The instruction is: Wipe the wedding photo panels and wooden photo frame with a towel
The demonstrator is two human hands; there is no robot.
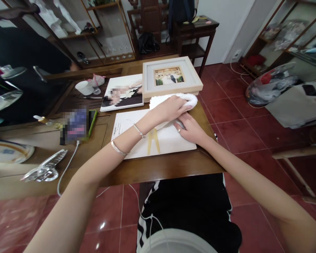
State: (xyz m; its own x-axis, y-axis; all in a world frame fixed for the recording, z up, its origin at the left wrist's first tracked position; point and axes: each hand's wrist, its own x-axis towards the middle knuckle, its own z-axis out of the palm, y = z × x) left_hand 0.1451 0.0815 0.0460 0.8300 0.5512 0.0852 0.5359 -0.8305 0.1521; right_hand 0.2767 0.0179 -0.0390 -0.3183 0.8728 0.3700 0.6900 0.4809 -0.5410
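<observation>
My left hand (175, 106) is closed over a bunched white towel (191, 99), wearing bracelets on its wrist. Close against it, my right hand (191, 128), with a ring, has its thumb and fingers curled together; what they pinch is partly hidden between the two hands. Both hands are above a white board (179, 146) lying at the table's near edge. On this board is a yellow A-shaped piece (154, 140), with small print at its left side. Just beyond the towel lies a pale wooden picture frame (172, 93) around a small photo.
A photo panel (123, 100) lies left of the frame on the wooden table (158, 172). Further left are a white cup (84, 88), a phone (92, 123) on a charging cable, a dropper bottle (48, 121) and a clear hair claw (46, 168). Someone in dark clothing is at far left.
</observation>
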